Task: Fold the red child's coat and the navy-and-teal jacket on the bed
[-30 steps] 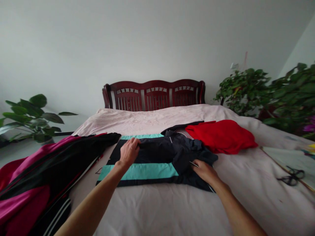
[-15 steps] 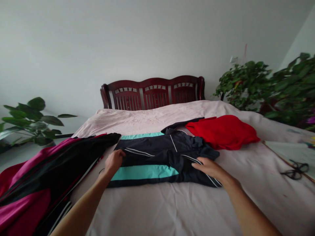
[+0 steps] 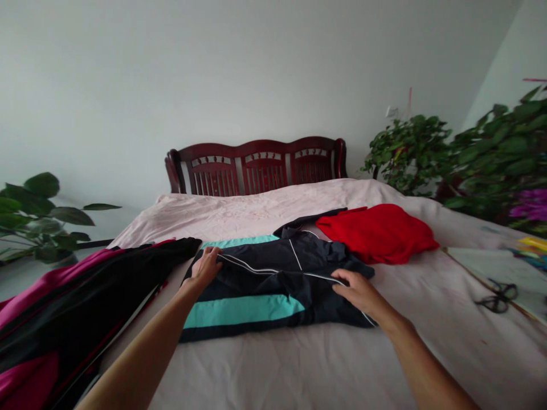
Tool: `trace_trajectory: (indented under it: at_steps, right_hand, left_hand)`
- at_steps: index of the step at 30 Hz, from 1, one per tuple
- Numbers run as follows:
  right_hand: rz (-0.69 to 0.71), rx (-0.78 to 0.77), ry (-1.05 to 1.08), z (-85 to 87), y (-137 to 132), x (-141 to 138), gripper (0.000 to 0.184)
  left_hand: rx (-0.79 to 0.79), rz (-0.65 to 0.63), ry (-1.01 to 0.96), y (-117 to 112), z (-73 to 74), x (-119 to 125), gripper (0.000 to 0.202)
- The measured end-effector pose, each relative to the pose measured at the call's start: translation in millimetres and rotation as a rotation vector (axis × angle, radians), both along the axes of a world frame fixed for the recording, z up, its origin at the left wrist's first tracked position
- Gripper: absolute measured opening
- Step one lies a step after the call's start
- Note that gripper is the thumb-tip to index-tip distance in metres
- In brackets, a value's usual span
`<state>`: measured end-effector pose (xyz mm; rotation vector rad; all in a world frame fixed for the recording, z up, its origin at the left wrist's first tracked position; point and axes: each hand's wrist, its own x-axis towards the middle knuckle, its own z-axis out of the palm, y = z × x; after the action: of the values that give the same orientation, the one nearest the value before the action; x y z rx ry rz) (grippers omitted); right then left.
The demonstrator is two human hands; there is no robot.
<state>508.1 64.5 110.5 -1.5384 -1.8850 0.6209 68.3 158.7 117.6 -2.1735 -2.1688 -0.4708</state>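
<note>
Spread across the bed is a dark navy jacket point(image 3: 256, 285) with turquoise bands and thin white piping. My left hand point(image 3: 207, 266) is closed on the piped edge near the jacket's left end. Farther right along the same edge, my right hand point(image 3: 356, 290) pinches the fabric between thumb and fingers. Between both hands the white piping runs in a nearly continuous, slightly wavy line, lifted a little. The jacket's far sleeve is bunched beside a red garment point(image 3: 380, 233).
Black and pink clothes point(image 3: 98, 302) lie at the left. Eyeglasses point(image 3: 498, 296) rest by a flat white board point(image 3: 478, 259) on the right. A dark wooden headboard point(image 3: 260, 165) stands behind the pink bedsheet point(image 3: 265, 370). Leafy plants point(image 3: 410, 151) flank the bed.
My left hand has moved slightly up and away, drawing the piped edge with it. The piping between my hands is now straighter and more visible. The view has shifted slightly right.
</note>
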Motion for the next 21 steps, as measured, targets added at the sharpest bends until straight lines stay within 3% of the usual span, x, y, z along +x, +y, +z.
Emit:
trace_trajectory:
  at_steps: [3, 6, 9, 12, 15, 18, 21]
  right_hand:
    - [-0.086, -0.009, -0.104, 1.6, -3.4, -2.8, 0.017]
    - [-0.203, 0.253, -0.251, 10.4, -17.3, -23.5, 0.023]
    - [-0.065, 0.462, -0.268, 16.3, -35.1, -63.0, 0.029]
    - [0.094, 0.396, -0.296, 3.3, -43.6, -99.1, 0.036]
    - [0.097, 0.324, -0.423, -22.4, -40.8, -112.1, 0.046]
    - [0.144, 0.337, -0.505, -40.1, -36.8, -105.3, 0.042]
    - [0.245, 0.379, -0.610, -44.0, -37.6, -93.5, 0.037]
  left_hand:
    - [0.009, 0.006, -0.003, 5.4, 11.3, 0.7, 0.021]
    - [0.091, 0.063, -0.023, 7.9, 34.1, 1.2, 0.020]
    - [0.197, 0.109, -0.044, 8.4, 68.6, 1.2, 0.024]
    - [0.361, 0.104, -0.090, 0.5, 106.9, 0.7, 0.024]
    - [0.527, 0.062, -0.135, -23.1, 135.0, -2.5, 0.022]
    - [0.570, 0.067, -0.076, -59.3, 139.3, -12.4, 0.021]
    - [0.571, 0.108, -0.005, -97.2, 115.8, -32.3, 0.018]
